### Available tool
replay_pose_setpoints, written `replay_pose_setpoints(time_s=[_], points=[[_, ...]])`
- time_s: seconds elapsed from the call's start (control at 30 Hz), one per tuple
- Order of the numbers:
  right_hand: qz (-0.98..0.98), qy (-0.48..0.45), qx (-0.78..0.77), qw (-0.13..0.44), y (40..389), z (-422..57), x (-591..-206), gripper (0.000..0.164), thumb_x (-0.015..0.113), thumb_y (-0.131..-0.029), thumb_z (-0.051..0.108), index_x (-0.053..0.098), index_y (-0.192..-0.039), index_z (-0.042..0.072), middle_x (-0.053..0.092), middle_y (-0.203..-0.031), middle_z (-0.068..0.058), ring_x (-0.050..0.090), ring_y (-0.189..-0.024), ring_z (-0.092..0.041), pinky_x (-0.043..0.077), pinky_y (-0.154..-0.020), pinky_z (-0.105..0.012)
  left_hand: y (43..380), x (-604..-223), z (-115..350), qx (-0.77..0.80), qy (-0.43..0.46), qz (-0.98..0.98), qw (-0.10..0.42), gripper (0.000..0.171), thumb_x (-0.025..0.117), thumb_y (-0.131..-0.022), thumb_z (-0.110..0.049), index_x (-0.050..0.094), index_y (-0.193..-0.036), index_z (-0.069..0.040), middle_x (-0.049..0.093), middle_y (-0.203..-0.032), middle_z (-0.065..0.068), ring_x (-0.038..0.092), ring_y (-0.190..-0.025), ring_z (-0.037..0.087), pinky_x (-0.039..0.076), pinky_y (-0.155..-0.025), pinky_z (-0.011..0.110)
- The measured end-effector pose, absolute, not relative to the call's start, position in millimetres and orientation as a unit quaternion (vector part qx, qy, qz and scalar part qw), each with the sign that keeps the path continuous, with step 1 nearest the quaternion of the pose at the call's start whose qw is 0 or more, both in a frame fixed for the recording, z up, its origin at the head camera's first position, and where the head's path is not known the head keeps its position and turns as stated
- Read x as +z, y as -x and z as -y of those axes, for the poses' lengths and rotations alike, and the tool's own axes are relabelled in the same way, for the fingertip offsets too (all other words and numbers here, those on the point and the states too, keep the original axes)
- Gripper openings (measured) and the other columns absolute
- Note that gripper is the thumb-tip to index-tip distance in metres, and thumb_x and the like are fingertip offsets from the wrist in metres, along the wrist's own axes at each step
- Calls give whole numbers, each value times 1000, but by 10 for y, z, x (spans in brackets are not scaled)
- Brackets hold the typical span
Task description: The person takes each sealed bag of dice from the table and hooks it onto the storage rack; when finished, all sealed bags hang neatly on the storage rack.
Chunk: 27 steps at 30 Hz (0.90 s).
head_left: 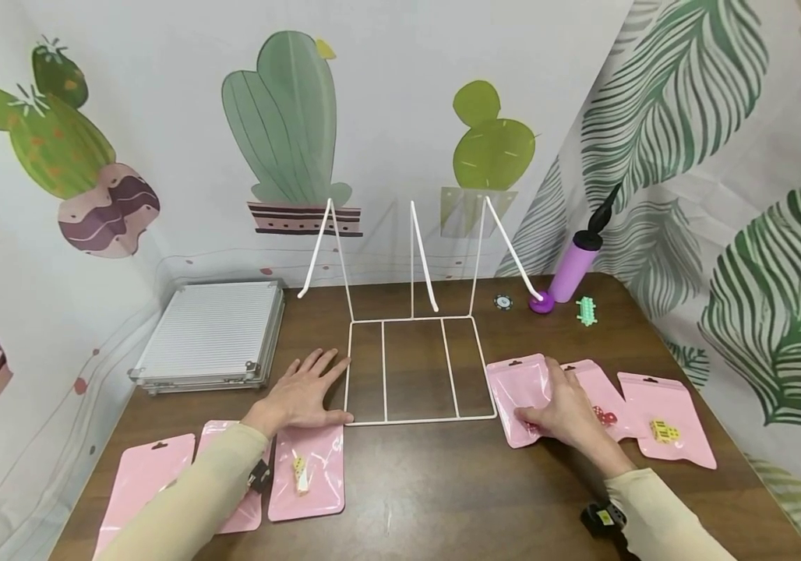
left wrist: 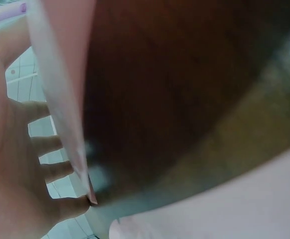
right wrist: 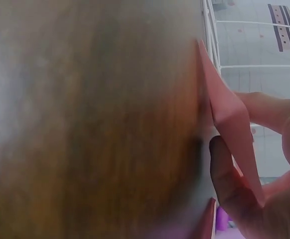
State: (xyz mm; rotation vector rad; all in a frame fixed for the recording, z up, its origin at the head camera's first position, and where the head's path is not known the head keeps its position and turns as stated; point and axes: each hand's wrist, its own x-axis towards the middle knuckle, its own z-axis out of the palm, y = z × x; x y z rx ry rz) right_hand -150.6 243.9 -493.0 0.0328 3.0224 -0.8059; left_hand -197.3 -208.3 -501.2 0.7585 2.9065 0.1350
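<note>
1. The left hand (head_left: 305, 397) lies with its fingers spread apart over the upper end of a pink bag (head_left: 323, 483); the thumb is at the near left corner of a white wire rack (head_left: 414, 421), the other fingertips along its left side.
2. The right hand (head_left: 565, 405) pinches another pink bag (head_left: 516, 382), thumb on one side and fingers on the other, bending it; the bag's left edge is just beside the rack's right side, contact unclear.
3. Between the two hands, the rack's base frames wood; nearer the person than both thumbs, bare tabletop (head_left: 435, 483) gives open room.
4. Right of the right fingers, room is tighter: a bag with red dice (head_left: 593, 389) is close by, and a bag with yellow dice (head_left: 667, 401) beyond it, near the table's right edge.
5. Left of the left fingers, two more pink bags lie around the sleeve, with silver cases (head_left: 207, 327) farther back.
6. Beyond the right fingertips stand a purple pump (head_left: 572, 269) and a purple ring (head_left: 541, 302), with a green piece (head_left: 586, 311) and a chip (head_left: 503, 302) nearby.
7. Behind everything hangs cactus- and leaf-printed cloth (head_left: 400, 117).
</note>
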Motion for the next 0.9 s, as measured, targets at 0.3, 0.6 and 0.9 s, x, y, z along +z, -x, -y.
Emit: replay_pose_setpoints(time_s=[0.3, 0.6, 0.9], points=[[-955, 34, -291, -49, 1513, -2498, -4896, 106, 89, -63, 27, 29, -145, -7, 50, -123, -37, 52, -111, -52, 43, -94, -64, 1951, -4992, 2074, 56, -248, -964, 72, 104, 59, -73, -79, 29, -155, -22, 26, -159, 14, 23, -146, 41, 25, -110, 67], [-945, 53, -315, -71, 1465, -2527, -4735, 109, 91, -63, 29, 29, -146, -4, 49, -129, -35, 50, -114, -50, 40, -95, -64, 1955, -4993, 2077, 57, -250, -964, 67, 104, 58, -73, -79, 29, -155, -22, 26, -159, 13, 23, -146, 40, 25, -111, 66], [-935, 76, -331, -108, 1318, -2485, -4508, 106, 92, -62, 27, 33, -148, 6, 54, -129, -23, 52, -110, -40, 43, -88, -58, 1958, -5002, 2078, 54, -248, -965, 71, 104, 58, -73, -79, 28, -155, -23, 25, -160, 13, 22, -146, 40, 24, -111, 66]])
